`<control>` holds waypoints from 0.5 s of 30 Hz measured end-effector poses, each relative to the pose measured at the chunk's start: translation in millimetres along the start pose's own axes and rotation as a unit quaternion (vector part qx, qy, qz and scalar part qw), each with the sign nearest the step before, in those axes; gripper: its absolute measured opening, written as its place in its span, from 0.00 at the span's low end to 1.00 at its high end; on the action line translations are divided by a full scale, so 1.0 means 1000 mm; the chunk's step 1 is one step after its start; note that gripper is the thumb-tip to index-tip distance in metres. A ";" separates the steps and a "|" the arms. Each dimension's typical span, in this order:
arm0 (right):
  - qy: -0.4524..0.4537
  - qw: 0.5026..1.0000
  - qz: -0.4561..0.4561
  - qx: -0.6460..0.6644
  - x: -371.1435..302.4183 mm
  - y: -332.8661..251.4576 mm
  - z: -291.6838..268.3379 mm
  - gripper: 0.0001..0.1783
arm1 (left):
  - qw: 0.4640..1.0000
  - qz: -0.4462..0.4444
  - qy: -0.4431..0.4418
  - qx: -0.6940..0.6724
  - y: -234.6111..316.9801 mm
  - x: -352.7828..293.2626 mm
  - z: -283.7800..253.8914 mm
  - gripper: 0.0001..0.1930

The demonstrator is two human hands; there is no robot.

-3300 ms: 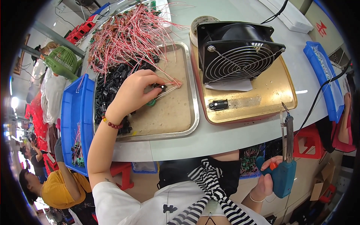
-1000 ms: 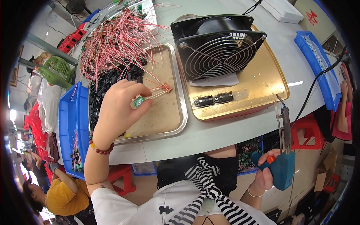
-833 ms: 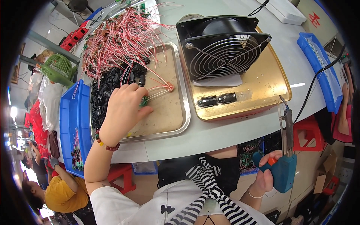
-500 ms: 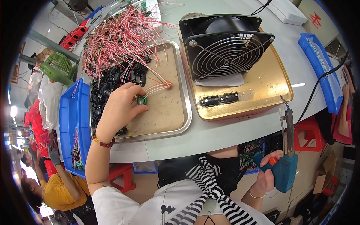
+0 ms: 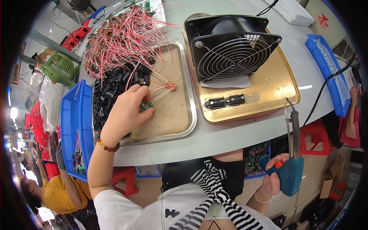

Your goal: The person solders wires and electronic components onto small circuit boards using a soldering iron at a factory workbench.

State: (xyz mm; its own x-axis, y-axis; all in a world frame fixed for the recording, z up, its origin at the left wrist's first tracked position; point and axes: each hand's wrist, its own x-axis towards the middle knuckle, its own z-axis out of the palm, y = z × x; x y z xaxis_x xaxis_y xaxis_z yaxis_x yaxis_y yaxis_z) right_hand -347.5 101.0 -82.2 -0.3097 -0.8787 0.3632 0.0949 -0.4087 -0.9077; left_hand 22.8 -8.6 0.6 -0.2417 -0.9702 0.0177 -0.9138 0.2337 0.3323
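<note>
My left hand (image 5: 126,111) pinches a small green round part (image 5: 145,105) between thumb and forefinger, over the bare side of a metal tray (image 5: 190,111). White and red wires run from it to a small orange-red piece (image 5: 173,87) resting in the tray. Beside this hand lies a heap of black plastic housings (image 5: 111,90). Off the table's front edge on the right, my right hand (image 5: 273,178) grips the teal handle of a soldering gun (image 5: 293,174), a finger at its red trigger. Its tip points up, near the gold tray (image 5: 264,103).
A black fan (image 5: 235,53) with a wire grille stands on the gold tray, behind two black housings (image 5: 224,101). Red and white wires (image 5: 122,42) pile up at the back left. Blue bins (image 5: 73,126) flank the table. A co-worker in a yellow shirt (image 5: 63,193) sits at left.
My left hand has shifted slightly right and down with the green part. Wires by the black housings have moved a little. My right hand and the soldering gun look unchanged.
</note>
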 end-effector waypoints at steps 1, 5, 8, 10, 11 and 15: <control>0.000 1.000 0.000 0.000 0.001 0.000 0.000 0.27 | 1.000 0.000 0.000 0.000 -0.001 0.000 0.000 0.12; 0.001 1.000 -0.004 -0.002 0.000 0.001 -0.001 0.27 | 1.000 0.000 -0.001 0.002 -0.001 0.003 -0.003 0.10; 0.008 1.000 0.001 -0.005 -0.001 0.001 -0.002 0.27 | 1.000 0.002 0.010 -0.023 0.003 0.004 -0.010 0.09; 0.006 1.000 0.001 -0.009 0.000 0.000 -0.001 0.27 | 0.999 0.004 0.007 -0.050 0.008 0.004 -0.015 0.09; 0.009 1.000 0.006 -0.008 0.000 -0.001 0.000 0.27 | 0.995 0.005 -0.016 -0.096 0.014 0.003 -0.018 0.08; 0.001 1.000 0.000 -0.010 0.000 0.001 -0.003 0.27 | 0.970 0.132 -0.158 -0.133 0.024 -0.002 -0.012 0.07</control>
State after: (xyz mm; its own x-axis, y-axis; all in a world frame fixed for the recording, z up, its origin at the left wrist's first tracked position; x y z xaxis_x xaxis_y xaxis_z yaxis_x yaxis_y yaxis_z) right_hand -350.2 101.4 -84.2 -0.3109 -0.8785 0.3628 0.0758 -0.4035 -0.9119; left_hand 5.1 -2.1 19.5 -0.5815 -0.8014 -0.1404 -0.7007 0.4056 0.5870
